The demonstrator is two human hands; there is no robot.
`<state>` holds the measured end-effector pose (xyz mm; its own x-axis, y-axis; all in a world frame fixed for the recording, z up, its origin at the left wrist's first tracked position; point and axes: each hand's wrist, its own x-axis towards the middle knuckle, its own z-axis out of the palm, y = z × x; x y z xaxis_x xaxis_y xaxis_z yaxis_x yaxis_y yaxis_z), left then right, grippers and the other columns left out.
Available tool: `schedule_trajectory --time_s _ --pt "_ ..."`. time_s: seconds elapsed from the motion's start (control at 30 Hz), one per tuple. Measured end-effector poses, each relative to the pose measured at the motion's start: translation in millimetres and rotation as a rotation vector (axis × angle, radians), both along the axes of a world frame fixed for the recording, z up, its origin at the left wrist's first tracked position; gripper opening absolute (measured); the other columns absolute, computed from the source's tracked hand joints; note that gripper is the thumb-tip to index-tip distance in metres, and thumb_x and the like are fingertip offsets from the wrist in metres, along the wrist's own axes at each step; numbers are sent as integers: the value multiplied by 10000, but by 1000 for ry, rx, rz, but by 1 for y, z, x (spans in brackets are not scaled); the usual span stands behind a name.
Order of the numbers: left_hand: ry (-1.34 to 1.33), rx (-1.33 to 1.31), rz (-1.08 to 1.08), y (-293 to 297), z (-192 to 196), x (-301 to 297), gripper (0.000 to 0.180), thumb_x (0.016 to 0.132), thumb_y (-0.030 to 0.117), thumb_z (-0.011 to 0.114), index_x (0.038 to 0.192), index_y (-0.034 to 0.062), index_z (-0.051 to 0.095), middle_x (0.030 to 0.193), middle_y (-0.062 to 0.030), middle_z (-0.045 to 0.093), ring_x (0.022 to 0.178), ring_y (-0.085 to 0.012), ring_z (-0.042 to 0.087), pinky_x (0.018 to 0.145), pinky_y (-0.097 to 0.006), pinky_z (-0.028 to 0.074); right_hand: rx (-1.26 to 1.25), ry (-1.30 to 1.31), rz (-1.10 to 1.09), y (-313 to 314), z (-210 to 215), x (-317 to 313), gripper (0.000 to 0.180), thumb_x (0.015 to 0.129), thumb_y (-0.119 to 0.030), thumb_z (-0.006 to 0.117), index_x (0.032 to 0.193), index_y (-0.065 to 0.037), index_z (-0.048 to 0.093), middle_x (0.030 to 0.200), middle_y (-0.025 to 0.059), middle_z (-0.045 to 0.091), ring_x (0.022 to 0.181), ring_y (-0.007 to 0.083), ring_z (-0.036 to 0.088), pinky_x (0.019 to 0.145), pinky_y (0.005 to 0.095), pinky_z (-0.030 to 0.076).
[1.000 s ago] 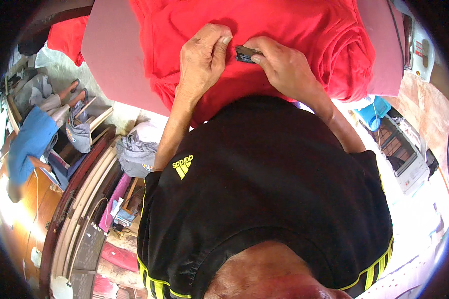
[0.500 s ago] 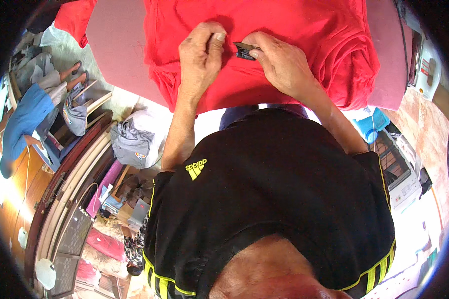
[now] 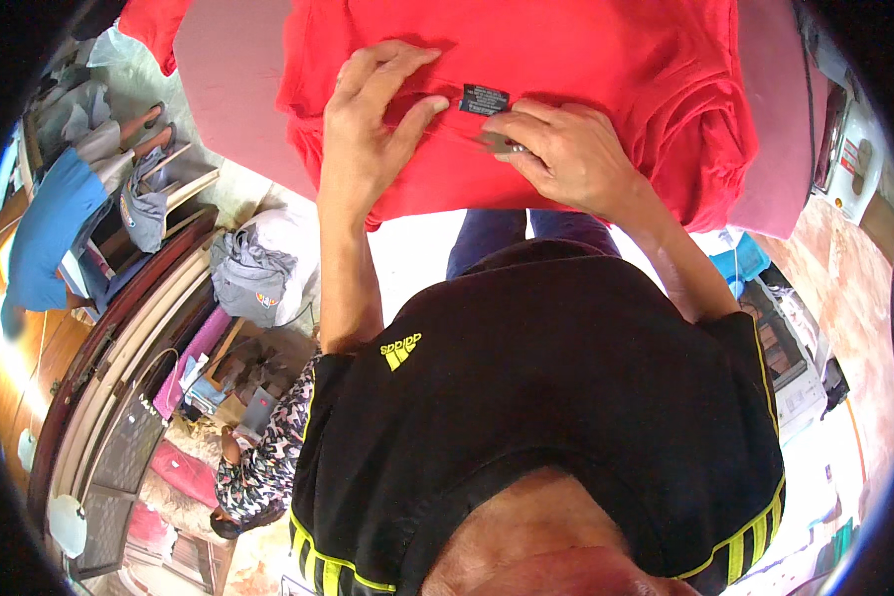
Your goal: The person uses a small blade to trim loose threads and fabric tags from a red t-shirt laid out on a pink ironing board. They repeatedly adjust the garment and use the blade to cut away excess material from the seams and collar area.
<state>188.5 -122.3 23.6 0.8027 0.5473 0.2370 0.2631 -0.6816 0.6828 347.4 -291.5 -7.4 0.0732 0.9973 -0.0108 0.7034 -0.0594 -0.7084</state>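
A red cloth garment (image 3: 526, 50) lies spread and wrinkled in front of me, with a small black label (image 3: 486, 99) flat on it between my hands. My left hand (image 3: 382, 104) is over the garment, left of the label, its thumb and fingers apart with nothing between them. Just right of and below the label, my right hand (image 3: 566, 154) is closed around a small metal tool (image 3: 497, 143) with a dark, blade-like end. Most of this tool is hidden by the fingers, so its exact kind does not show.
The garment rests on a pink padded surface (image 3: 233, 99). Grey caps (image 3: 253, 273) sit at the left. Further left is a person in blue (image 3: 55, 238); another in a patterned top (image 3: 268, 457) is at lower left. A turquoise container (image 3: 740, 263) stands at the right.
My left hand has opened from a pinch and shifted slightly left. My right hand has let go of the label and moved down and right, keeping the small tool; the label now lies flat.
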Motion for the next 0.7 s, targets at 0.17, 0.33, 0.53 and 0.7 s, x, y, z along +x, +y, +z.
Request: schedule_trajectory --time_s 0.17,0.33,0.53,0.7 --pt "-44 36 -12 7 -28 -8 89 785 5 724 871 17 706 929 -105 677 869 -279 614 784 -357 493 6 53 -17 -25 11 16 233 772 -56 715 1000 -79 677 848 62 636 729 242 641 631 352 507" --pt "-49 20 94 -9 -30 -7 113 786 23 736 878 38 673 923 -102 675 858 -276 612 781 -369 478 62 139 -264 -35 7 31 154 804 -94 647 956 -89 663 842 113 657 764 321 667 638 412 522" --pt "-144 0 130 -21 -37 2 139 740 14 764 848 54 687 918 -82 665 867 -271 602 814 -375 468 113 126 -336 -29 -4 35 144 812 -104 668 953 -74 667 769 130 648 699 290 664 606 376 511" --pt "-75 188 87 -23 -40 6 143 725 9 761 840 55 689 950 -82 656 896 -279 591 820 -380 468 116 326 -434 -32 -3 41 148 911 -180 676 986 -52 686 742 74 658 631 107 602 574 284 473"
